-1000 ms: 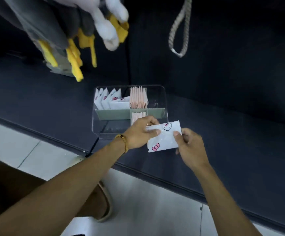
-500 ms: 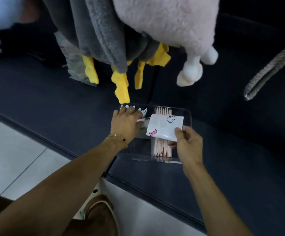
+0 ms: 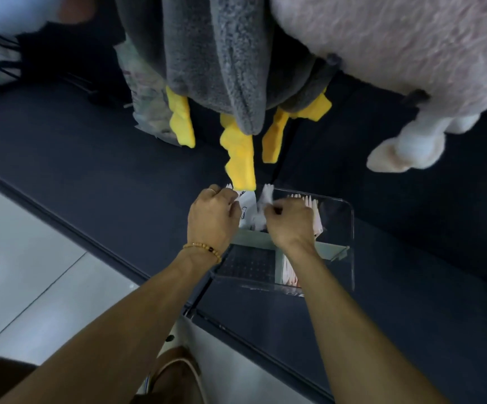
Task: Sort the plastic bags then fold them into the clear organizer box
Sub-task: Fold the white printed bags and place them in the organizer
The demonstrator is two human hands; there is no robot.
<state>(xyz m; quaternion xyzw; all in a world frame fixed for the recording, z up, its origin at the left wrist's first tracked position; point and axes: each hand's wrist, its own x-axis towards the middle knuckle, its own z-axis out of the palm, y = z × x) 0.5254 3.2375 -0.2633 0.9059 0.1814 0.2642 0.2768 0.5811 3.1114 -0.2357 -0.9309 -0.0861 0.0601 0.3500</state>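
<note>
Two hands — left hand (image 3: pixel 211 218), right hand (image 3: pixel 290 221) — in one organizer box (image 3: pixel 348 228).

No words or numbers can be read here. The white folded bags (image 3: pixel 246 209) show only a small drawing, too blurry to tell.

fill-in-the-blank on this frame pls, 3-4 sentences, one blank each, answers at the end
1. Both hands are over the far-left compartment of the clear organizer box, which holds ____ folded bags.
2. The beaded bracelet is on the ____ wrist.
3. The compartment to the right of the white bags holds ____ folded bags.
4. The plush feet hanging just above the box are ____.

Answers: white; left; pink; yellow
</note>
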